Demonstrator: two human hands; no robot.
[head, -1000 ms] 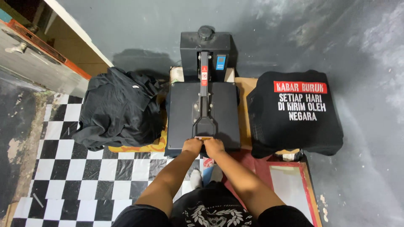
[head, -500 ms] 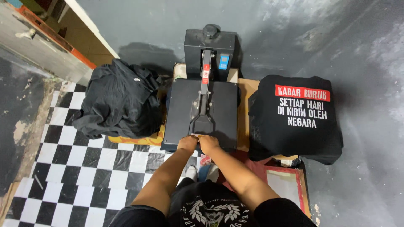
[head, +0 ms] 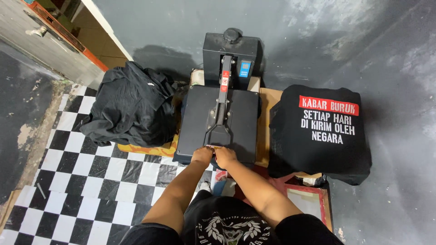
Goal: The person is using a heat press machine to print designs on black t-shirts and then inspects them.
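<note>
- Left hand (head: 202, 155) and right hand (head: 224, 156) sit side by side, both apparently wrapped around the press handle (head: 217, 136) at its near end, though the fingers are hard to see.
- Just beyond them lies the heat press (head: 236, 113), lowered flat: heavy, rigid metal, likely stiff, best gripped at the handle's tip.
- Left of the hands sits a pile of black garments (head: 131, 106); right, a stack of printed black shirts (head: 324, 131), soft and light.
</note>
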